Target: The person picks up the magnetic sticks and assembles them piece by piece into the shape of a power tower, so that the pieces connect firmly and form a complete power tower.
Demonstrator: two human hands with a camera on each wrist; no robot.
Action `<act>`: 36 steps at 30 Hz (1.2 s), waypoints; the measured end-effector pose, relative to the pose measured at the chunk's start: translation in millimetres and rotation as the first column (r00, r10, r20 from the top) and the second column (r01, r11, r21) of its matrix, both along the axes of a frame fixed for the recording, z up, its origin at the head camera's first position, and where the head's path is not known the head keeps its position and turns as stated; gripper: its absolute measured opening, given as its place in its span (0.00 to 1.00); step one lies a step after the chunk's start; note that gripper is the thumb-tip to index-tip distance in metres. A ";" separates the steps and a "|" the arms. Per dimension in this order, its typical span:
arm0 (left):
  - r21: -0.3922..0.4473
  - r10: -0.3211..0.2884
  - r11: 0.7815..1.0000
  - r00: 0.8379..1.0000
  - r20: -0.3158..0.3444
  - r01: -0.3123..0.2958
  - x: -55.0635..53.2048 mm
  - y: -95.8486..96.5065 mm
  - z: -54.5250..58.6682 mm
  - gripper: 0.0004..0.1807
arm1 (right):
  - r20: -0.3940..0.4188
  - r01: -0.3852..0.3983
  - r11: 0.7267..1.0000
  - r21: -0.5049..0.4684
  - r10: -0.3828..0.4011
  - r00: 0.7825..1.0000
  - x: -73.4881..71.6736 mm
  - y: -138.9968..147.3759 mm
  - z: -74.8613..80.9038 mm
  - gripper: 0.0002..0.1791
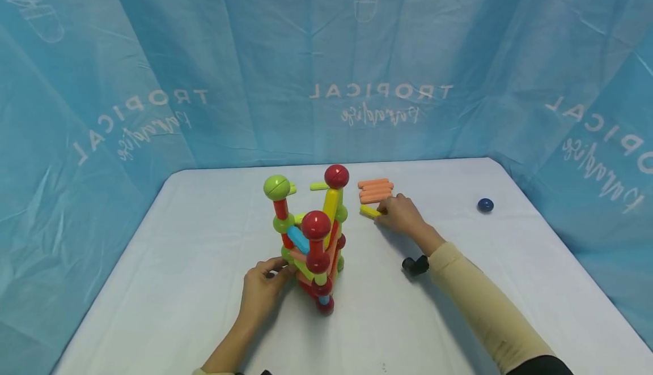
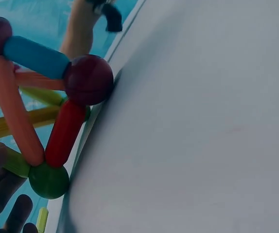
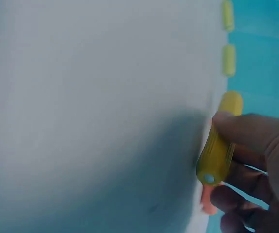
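Note:
A tower of coloured magnetic sticks and balls [image 1: 316,225] stands left of the table's middle, with red and green balls at its corners. Low on its left side, my left hand [image 1: 260,293] holds the frame; in the left wrist view those fingers [image 2: 15,213] close round a light green stick [image 2: 17,164] beside a green ball [image 2: 49,180]. Out to the right, my right hand [image 1: 403,216] pinches a yellow magnetic stick [image 3: 219,145] between thumb and fingers. A pale metal dot shows on the stick's near end.
Several orange sticks [image 1: 376,191] lie together just beyond the right hand. Light green sticks [image 1: 319,186] lie at the back, partly behind the tower. A dark blue ball [image 1: 485,205] sits far right. A black camera [image 1: 415,265] is at the right wrist.

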State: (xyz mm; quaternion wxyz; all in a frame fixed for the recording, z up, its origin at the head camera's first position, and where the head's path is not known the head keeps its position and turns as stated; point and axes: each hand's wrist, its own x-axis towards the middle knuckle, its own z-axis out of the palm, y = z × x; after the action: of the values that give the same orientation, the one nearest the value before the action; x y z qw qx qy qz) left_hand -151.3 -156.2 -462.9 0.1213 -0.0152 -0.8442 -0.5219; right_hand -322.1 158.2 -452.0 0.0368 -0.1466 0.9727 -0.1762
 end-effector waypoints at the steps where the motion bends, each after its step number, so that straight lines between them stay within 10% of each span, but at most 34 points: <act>1: -0.002 -0.004 1.000 1.000 -0.003 0.004 -4.4 0.9 -0.2 0.08 | 0.040 0.012 0.997 -0.071 -0.009 0.999 1.9 0.0 4.1 0.13; 4: 0.003 -0.019 1.000 1.000 -0.004 0.019 -17.3 5.4 -0.8 0.08 | 0.152 0.068 0.941 -0.331 -0.018 0.988 9.5 -0.6 24.5 0.15; 8: 0.003 -0.052 0.999 0.999 -0.009 0.052 -33.2 14.2 -0.4 0.09 | 0.224 0.120 0.774 -0.621 0.028 0.974 20.1 -2.0 62.8 0.18; 12: -0.004 -0.091 0.996 0.996 -0.005 0.091 -45.1 23.6 -0.5 0.09 | 0.239 0.113 0.645 -0.756 0.111 0.965 27.3 -6.2 97.8 0.19; 17: 0.016 -0.132 0.991 0.991 0.013 0.131 -51.1 33.8 -2.6 0.11 | 0.246 0.065 0.556 -0.829 0.257 0.935 36.9 -11.8 122.5 0.16; 26: 0.037 -0.149 0.988 0.988 0.031 0.147 -53.4 41.5 -1.2 0.13 | 0.185 -0.101 0.490 -0.866 0.501 0.846 49.4 -19.8 133.8 0.08; 36: 0.022 -0.141 0.990 0.989 0.050 0.140 -55.2 46.6 0.2 0.11 | 0.154 -0.168 0.458 -0.873 0.586 0.795 51.5 -26.0 142.5 0.25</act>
State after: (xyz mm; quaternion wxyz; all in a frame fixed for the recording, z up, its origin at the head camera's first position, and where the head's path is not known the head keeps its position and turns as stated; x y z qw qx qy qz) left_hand -206.5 -109.6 -462.7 0.0627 -0.0602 -0.8389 -0.5373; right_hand -270.6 132.2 -309.5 0.2195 -0.3213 0.6776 -0.6241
